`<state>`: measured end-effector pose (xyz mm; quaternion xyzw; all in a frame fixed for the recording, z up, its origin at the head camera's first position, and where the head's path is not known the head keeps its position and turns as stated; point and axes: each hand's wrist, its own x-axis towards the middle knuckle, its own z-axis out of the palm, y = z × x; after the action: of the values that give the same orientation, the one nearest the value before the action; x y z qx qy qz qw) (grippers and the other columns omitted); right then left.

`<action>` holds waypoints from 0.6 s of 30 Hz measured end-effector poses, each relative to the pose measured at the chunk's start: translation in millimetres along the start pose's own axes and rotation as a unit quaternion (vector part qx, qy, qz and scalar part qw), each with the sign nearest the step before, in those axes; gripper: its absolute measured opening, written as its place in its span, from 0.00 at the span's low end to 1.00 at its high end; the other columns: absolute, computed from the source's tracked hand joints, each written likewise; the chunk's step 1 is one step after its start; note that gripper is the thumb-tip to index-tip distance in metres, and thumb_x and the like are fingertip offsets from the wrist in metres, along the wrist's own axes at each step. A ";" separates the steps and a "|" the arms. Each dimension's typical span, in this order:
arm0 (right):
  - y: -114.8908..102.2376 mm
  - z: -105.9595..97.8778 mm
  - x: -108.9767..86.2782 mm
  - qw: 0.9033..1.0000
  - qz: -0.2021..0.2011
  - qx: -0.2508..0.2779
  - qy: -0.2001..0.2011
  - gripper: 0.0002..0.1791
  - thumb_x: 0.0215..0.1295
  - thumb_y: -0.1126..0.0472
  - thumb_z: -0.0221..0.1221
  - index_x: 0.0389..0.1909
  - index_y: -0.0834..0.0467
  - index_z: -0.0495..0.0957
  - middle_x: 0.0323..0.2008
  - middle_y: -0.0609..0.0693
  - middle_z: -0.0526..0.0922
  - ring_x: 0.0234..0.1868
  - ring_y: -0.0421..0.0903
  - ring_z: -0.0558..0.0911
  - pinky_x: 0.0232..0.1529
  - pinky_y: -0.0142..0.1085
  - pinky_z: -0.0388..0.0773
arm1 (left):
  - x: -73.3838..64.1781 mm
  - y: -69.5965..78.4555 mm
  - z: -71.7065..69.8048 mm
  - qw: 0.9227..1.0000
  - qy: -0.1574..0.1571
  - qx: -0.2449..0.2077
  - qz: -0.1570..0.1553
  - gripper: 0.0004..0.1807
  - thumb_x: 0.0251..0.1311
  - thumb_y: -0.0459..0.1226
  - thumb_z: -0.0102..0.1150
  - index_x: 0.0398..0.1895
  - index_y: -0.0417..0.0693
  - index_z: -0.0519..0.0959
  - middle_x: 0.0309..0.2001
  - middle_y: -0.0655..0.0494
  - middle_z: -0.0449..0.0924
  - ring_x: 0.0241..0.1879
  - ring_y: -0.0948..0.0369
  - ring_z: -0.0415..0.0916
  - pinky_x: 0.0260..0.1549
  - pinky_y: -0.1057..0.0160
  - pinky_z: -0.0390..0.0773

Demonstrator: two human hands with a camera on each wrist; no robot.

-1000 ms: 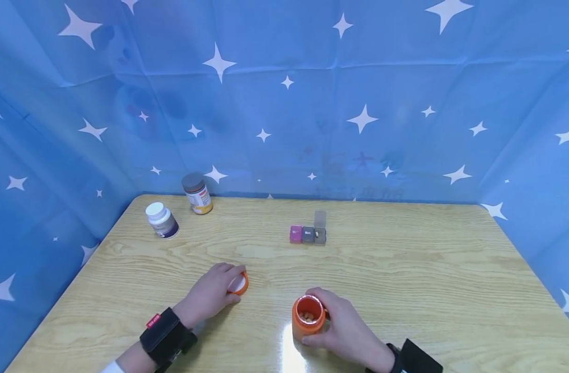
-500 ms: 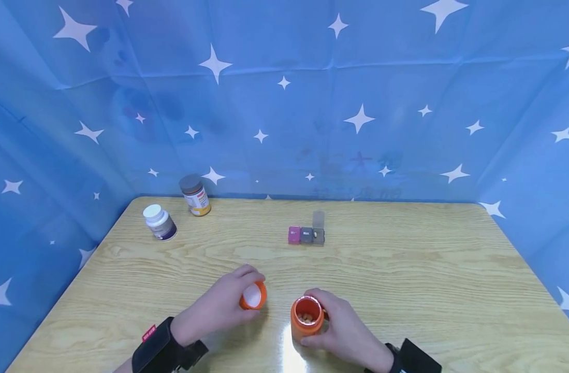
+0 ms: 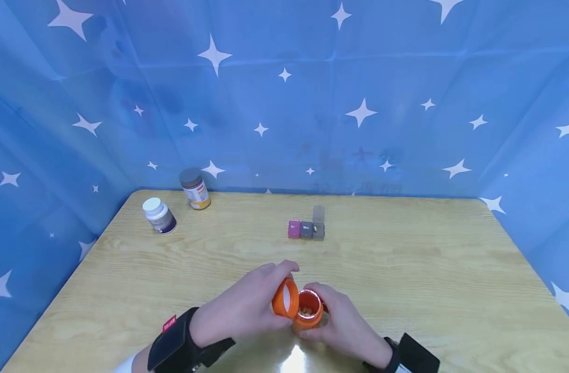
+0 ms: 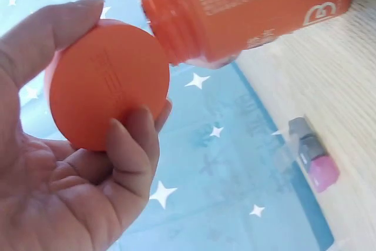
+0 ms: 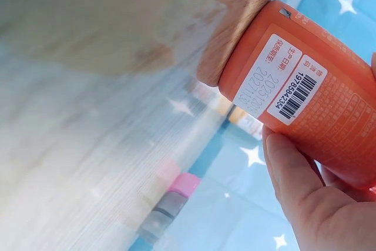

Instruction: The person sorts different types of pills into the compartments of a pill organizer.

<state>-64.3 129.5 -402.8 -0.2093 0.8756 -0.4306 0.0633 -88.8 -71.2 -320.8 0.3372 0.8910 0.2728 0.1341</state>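
Observation:
My right hand (image 3: 342, 324) grips an orange pill bottle (image 3: 307, 322) that stands upright on the table, its mouth uncovered and tan pills visible inside. A label with a barcode shows on the bottle (image 5: 294, 80) in the right wrist view. Between thumb and fingers, my left hand (image 3: 249, 305) holds the orange screw cap (image 3: 280, 299), tilted on edge with its white inner side toward the bottle. In the left wrist view the cap (image 4: 108, 83) overlaps the threaded neck of the bottle (image 4: 247, 10). Behind the hands lies a small pill organizer (image 3: 306, 230), one lid raised.
A white-capped bottle (image 3: 159, 215) and a dark-lidded jar (image 3: 195, 189) stand at the table's back left. The wooden table (image 3: 428, 269) ends at a blue star-patterned curtain (image 3: 284, 103). Black straps with devices sit on both wrists.
My left hand has lifted the cap from the table at left and carried it rightward to the bottle's mouth, tipping it on edge. My right hand has stayed on the bottle.

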 end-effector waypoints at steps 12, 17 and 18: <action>0.5 0.5 1.3 1.000 -0.006 -0.017 0.012 0.29 0.40 0.59 0.72 0.46 0.50 0.73 0.40 0.38 0.78 0.41 0.38 0.77 0.46 0.32 0.76 | -1.6 -1.2 -5.3 1.000 0.007 0.005 -0.001 0.26 0.41 0.30 0.68 0.45 0.42 0.68 0.30 0.57 0.72 0.27 0.64 0.68 0.26 0.74 0.71; 0.0 0.0 1.5 1.000 -0.001 -0.010 0.009 0.28 0.42 0.57 0.72 0.47 0.47 0.73 0.41 0.36 0.78 0.42 0.38 0.77 0.46 0.32 0.76 | 2.7 2.1 -3.1 1.000 0.000 -0.020 0.005 0.23 0.43 0.34 0.69 0.44 0.45 0.71 0.31 0.60 0.73 0.29 0.66 0.69 0.30 0.74 0.72; -0.1 -0.1 1.6 1.000 0.000 -0.010 0.008 0.28 0.42 0.56 0.72 0.48 0.47 0.73 0.41 0.36 0.78 0.42 0.38 0.77 0.46 0.32 0.75 | 3.4 3.0 -2.7 1.000 0.001 -0.023 0.006 0.23 0.44 0.35 0.69 0.44 0.46 0.72 0.32 0.61 0.74 0.30 0.66 0.70 0.31 0.74 0.73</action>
<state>-65.8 128.9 -402.6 -0.2065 0.8806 -0.4231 0.0542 -90.9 -68.1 -317.0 0.3390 0.8827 0.2942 0.1395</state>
